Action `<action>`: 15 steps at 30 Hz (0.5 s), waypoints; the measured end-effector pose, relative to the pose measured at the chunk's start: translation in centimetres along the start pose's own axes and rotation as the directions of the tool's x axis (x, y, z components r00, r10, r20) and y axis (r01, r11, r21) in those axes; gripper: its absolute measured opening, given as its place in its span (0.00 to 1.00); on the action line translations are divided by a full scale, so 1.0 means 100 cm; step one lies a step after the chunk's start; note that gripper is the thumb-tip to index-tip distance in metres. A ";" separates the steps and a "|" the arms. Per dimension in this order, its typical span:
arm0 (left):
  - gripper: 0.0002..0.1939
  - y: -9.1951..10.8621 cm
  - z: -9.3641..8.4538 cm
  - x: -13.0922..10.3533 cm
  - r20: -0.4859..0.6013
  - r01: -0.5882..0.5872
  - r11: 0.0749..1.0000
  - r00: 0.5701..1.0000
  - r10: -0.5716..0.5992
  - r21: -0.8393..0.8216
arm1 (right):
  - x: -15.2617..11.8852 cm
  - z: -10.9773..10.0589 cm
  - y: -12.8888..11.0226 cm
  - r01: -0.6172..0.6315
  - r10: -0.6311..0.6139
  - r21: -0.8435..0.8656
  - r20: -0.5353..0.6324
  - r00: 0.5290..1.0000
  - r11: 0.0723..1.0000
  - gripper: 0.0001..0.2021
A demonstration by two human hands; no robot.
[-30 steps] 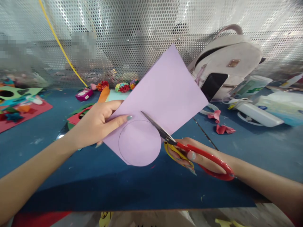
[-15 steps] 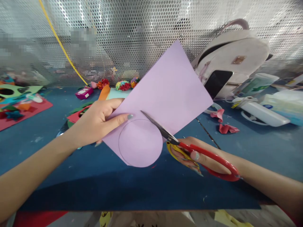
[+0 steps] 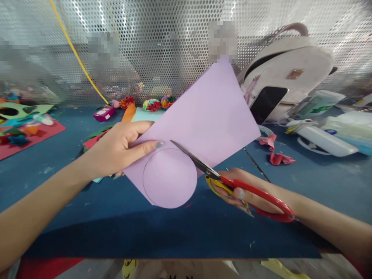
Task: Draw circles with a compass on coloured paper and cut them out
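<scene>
My left hand (image 3: 128, 149) pinches a sheet of purple paper (image 3: 209, 116) at its left side, thumb on top, holding it up over the table. A drawn circle (image 3: 170, 178) fills the sheet's lower part; its lower and right edge is cut along the line. In my right hand (image 3: 232, 190) are red-handled scissors (image 3: 255, 193), the fingers wrapped round the handles. One dark blade lies over the paper, just above the circle's upper right; the other blade is hidden. A yellow strip-like thing (image 3: 213, 185) also shows at my right fingers, its kind unclear.
Behind is a perforated metal panel (image 3: 174, 50). At right stand a pale backpack (image 3: 293, 73), a dark phone (image 3: 269, 102) and a white corded device (image 3: 324, 137). Red fabric scraps (image 3: 281, 159) lie nearby. At left are a purple box (image 3: 104, 113) and red paper (image 3: 49, 135).
The purple paper has shifted slightly left, and its circle sits a little lower. The upper corner has tilted and bent. The scissor tip has moved slightly left and down.
</scene>
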State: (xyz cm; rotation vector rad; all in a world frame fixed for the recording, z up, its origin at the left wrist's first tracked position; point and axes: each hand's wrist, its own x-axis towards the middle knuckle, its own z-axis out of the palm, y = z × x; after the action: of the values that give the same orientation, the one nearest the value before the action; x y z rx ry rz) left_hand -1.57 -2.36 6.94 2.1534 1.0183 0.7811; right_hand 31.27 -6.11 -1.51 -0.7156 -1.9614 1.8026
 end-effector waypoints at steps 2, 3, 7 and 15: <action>0.09 -0.001 -0.002 0.000 0.001 -0.007 0.999 1.000 0.007 0.035 | 0.000 0.000 -0.001 0.014 -0.014 -0.017 0.003 1.000 1.000 0.29; 0.10 -0.002 -0.003 -0.001 -0.002 -0.007 0.998 1.000 0.007 0.055 | 0.000 0.000 -0.001 0.021 -0.021 -0.031 0.005 1.000 0.999 0.29; 0.12 -0.001 -0.007 0.000 0.015 -0.040 0.994 0.999 0.039 0.097 | 0.000 0.001 -0.002 0.004 -0.003 -0.060 0.006 1.000 0.998 0.29; 0.10 0.003 -0.008 0.005 0.075 -0.066 0.995 0.995 0.060 0.081 | -0.003 -0.001 0.005 -0.039 0.041 -0.056 0.019 0.999 0.998 0.29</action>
State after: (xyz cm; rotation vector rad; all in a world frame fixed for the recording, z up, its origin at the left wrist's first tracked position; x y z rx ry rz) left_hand -1.76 -1.90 7.83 2.2777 0.9649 0.6957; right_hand 31.63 -6.22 -1.94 -0.7621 -2.0319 1.7912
